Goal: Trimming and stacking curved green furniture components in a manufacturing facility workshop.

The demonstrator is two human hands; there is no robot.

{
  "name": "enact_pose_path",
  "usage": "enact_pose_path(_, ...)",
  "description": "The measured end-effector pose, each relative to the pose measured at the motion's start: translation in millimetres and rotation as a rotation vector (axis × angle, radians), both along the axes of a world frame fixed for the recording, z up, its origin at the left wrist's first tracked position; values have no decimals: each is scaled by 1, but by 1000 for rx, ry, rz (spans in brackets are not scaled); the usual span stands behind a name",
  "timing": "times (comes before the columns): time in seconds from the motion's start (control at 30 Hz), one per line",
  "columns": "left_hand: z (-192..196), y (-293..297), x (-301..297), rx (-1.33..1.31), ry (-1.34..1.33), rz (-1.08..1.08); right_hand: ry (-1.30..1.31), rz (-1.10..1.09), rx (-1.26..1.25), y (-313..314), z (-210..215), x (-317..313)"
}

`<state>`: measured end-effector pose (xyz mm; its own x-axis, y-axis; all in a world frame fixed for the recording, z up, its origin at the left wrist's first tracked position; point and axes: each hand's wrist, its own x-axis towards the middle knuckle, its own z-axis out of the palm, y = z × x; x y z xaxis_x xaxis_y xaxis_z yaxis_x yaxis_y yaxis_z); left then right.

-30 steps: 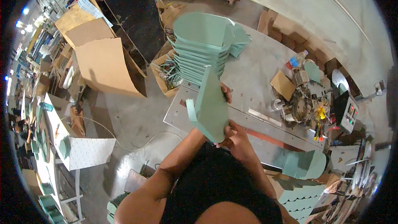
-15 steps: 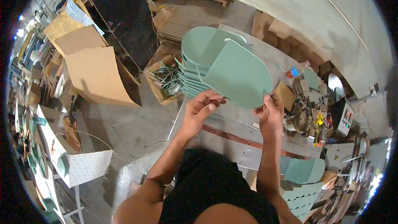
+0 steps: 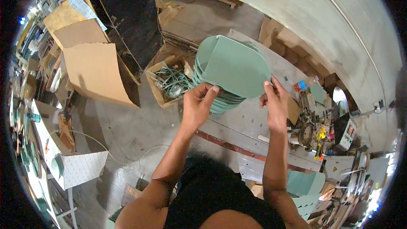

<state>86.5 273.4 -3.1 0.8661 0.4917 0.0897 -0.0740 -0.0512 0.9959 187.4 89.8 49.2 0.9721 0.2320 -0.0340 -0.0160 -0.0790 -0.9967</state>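
A flat pale green panel, straight at its left end and rounded at the right, lies tilted over a stack of similar green panels. My left hand pinches its near left corner, thumb on top and fingers beneath. At the opposite, rounded edge, my right hand grips the panel between thumb and fingers. The panel hides most of the stack below. Both hands are above the grey worktable.
Left of the stack, a cardboard box holds tangled green strips. Tools and a clear bottle crowd the table's right side, near a control box. More green pieces are stacked at lower right. A large cardboard sheet stands at left.
The panel has moved left and come down over the stack, now nearly lined up with it. My left hand has closed on its corner; my right hand stays at its rounded edge.
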Motion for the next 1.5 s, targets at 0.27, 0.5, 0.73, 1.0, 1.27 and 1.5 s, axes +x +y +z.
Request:
enact_pose_path(0.27,12,2,4,-2,-50,26,-15,-2,-26,-2,-4,1)
enact_pose_path(0.5,-2,-27,-15,-116,26,139,67,-98,94,-65,-63,-32)
enact_pose_path(0.73,-73,-84,-43,29,292,-459,315,-377,-61,-180,-145,-129)
enact_pose_path(1.0,-105,-155,-23,40,336,-808,306,-688,-48,-270,-138,-149)
enact_pose_path(1.27,-198,-203,-18,583,431,-654,13,-952,-121,-418,-88,-125)
enact_pose_path(1.5,-208,-269,-59,895,812,-622,-258,-1008,-561,-568,-50,-51)
